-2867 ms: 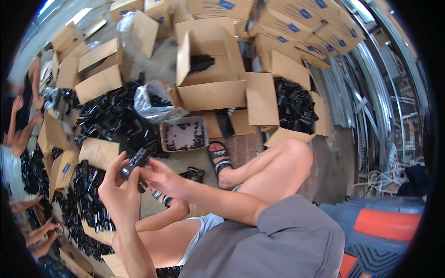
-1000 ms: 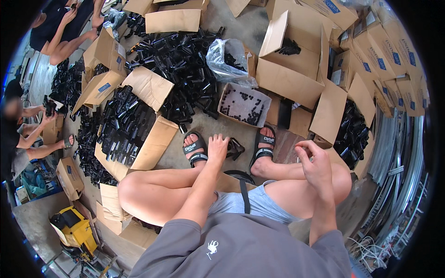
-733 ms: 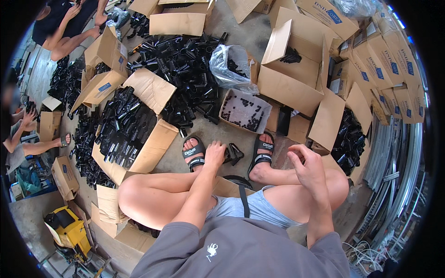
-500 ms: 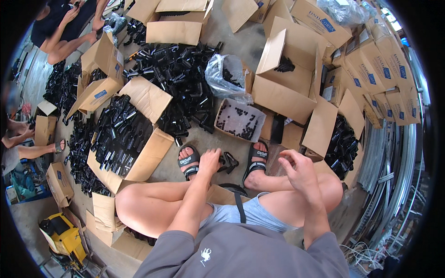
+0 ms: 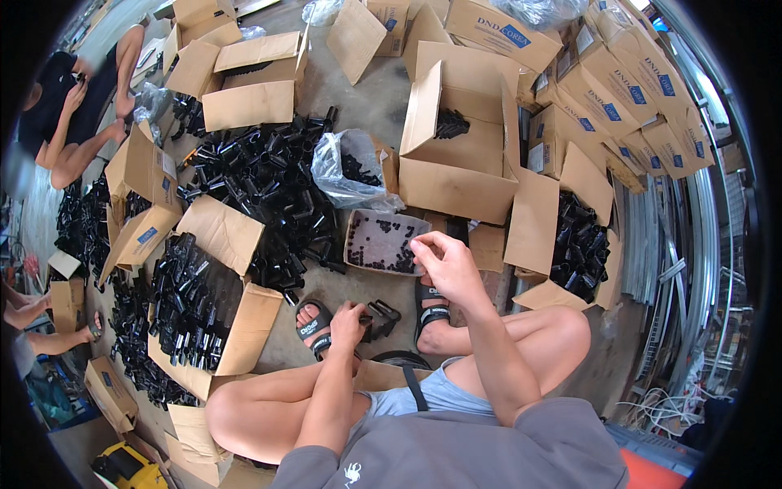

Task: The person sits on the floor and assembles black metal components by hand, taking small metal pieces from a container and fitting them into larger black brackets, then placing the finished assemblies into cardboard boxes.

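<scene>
My left hand (image 5: pixel 349 326) is low between my feet, its fingers curled against a black plastic part (image 5: pixel 381 319) with narrow, bent arms. How much of that part lies inside the grip is hidden. My right hand (image 5: pixel 446 265) is raised at the near right corner of a shallow tray (image 5: pixel 349 259) with pale lining, where small black pieces (image 5: pixel 389 228) are scattered. Thumb and index finger are pinched together; anything between them is too small to make out.
Black plastic parts form a large heap (image 5: pixel 269 179) ahead. An open carton (image 5: pixel 195 301) at left and another (image 5: pixel 582 244) at right hold more. A bigger open carton (image 5: pixel 460 187) stands behind the tray. Stacked boxes (image 5: pixel 619 90) rise at far right. Another person (image 5: pixel 73 122) sits far left.
My right hand has gone from above my right knee leftward and forward to the tray, its fingers closing to a pinch. My left hand stays by the black part. The view has shifted.
</scene>
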The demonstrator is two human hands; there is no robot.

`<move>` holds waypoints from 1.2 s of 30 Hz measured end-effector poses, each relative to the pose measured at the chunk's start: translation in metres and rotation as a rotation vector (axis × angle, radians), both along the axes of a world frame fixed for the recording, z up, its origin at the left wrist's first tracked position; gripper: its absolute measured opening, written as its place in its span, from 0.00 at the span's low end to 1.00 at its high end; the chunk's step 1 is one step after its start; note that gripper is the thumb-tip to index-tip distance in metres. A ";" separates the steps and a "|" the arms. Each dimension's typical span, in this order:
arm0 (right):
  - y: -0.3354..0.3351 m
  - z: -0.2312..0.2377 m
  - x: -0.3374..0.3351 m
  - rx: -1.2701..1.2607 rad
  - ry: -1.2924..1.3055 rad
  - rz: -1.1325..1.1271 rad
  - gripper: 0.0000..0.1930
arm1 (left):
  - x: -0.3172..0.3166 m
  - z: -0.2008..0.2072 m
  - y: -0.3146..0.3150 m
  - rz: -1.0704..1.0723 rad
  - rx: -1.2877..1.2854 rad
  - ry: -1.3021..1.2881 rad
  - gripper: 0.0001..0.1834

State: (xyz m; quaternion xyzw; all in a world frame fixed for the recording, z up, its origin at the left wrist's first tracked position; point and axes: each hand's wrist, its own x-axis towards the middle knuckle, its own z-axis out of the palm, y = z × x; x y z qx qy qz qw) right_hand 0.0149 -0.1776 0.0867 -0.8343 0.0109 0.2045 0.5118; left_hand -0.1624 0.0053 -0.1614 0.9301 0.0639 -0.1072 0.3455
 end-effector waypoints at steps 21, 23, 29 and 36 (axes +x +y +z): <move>0.154 -0.097 0.157 -0.105 -0.389 0.108 0.14 | 0.198 0.161 0.117 0.199 -0.266 0.055 0.12; 0.177 -0.112 0.206 -0.291 -0.468 0.136 0.12 | 0.243 0.174 0.153 0.279 -0.209 -0.098 0.15; 0.203 -0.183 0.369 -0.742 -0.354 0.173 0.21 | 0.366 0.176 0.251 0.325 0.134 -0.421 0.13; 0.228 -0.267 0.446 -0.988 0.021 0.383 0.69 | 0.524 0.116 0.334 0.271 0.329 -0.429 0.12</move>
